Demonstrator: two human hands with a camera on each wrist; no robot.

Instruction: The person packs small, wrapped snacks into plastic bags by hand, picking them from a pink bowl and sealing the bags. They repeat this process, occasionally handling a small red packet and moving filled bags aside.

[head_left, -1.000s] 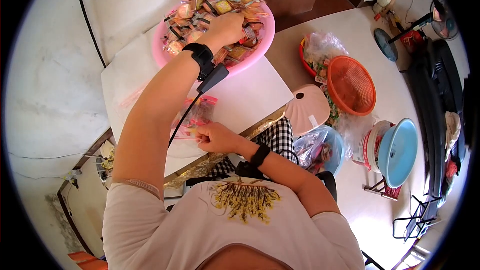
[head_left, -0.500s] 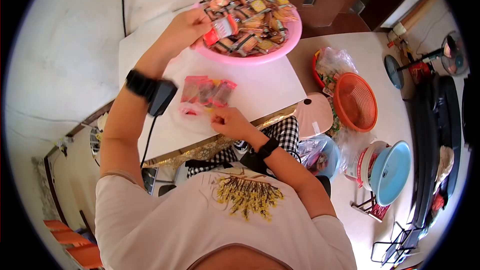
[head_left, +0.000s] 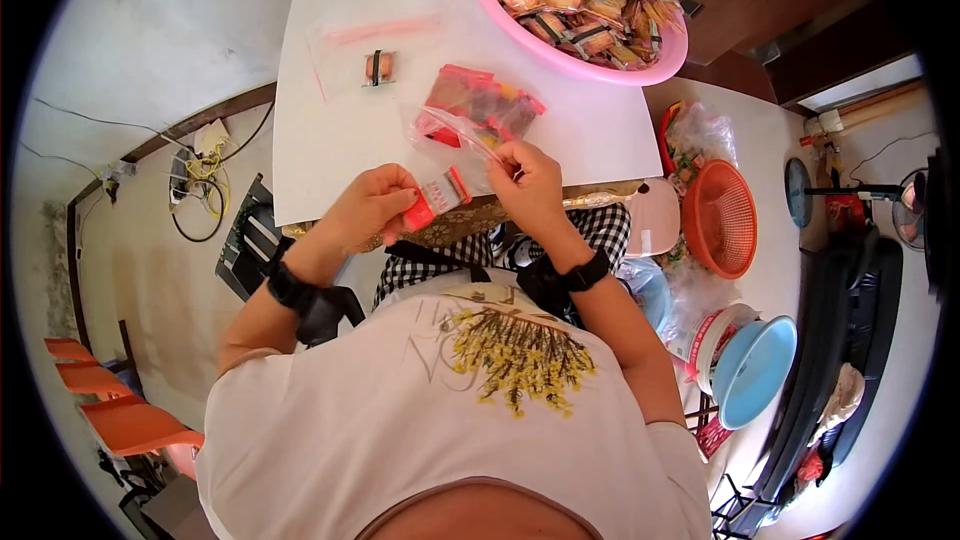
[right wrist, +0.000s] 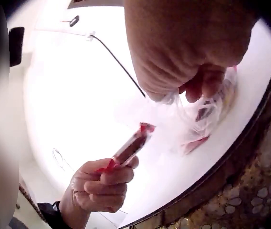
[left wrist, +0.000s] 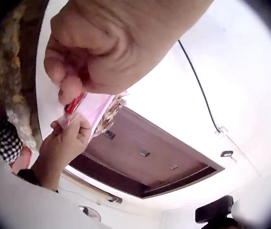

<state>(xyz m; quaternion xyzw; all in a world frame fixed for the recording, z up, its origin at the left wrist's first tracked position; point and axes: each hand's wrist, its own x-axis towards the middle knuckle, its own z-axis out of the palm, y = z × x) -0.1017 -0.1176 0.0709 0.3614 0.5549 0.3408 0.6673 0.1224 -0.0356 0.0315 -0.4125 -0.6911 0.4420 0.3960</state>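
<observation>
Between thumb and fingers, my left hand (head_left: pixel 368 208) pinches a small red-ended packet (head_left: pixel 438 198) over the table's front edge. The right wrist view shows that packet (right wrist: pixel 132 147) with its brown contents. My right hand (head_left: pixel 533 190) grips the edge of a clear plastic bag (head_left: pixel 455 133), and its fingers are curled round the film (right wrist: pixel 173 107). Several red-edged packets (head_left: pixel 477 100) lie at the bag, on the white table (head_left: pixel 340 140). Farther back, a single wrapped snack with a dark band (head_left: pixel 379 68) lies apart.
A pink basin (head_left: pixel 590 68) heaped with wrapped snacks stands at the table's back right. To the right are an orange basket (head_left: pixel 722 220), a blue basin (head_left: pixel 755 370) and loose plastic bags (head_left: pixel 700 135). Orange stools (head_left: pixel 130 420) are at lower left.
My left hand has come from the pink basin down to the table's front edge, carrying the red-ended packet. The bag's mouth is lifted at my right hand, and the lone snack has come into view.
</observation>
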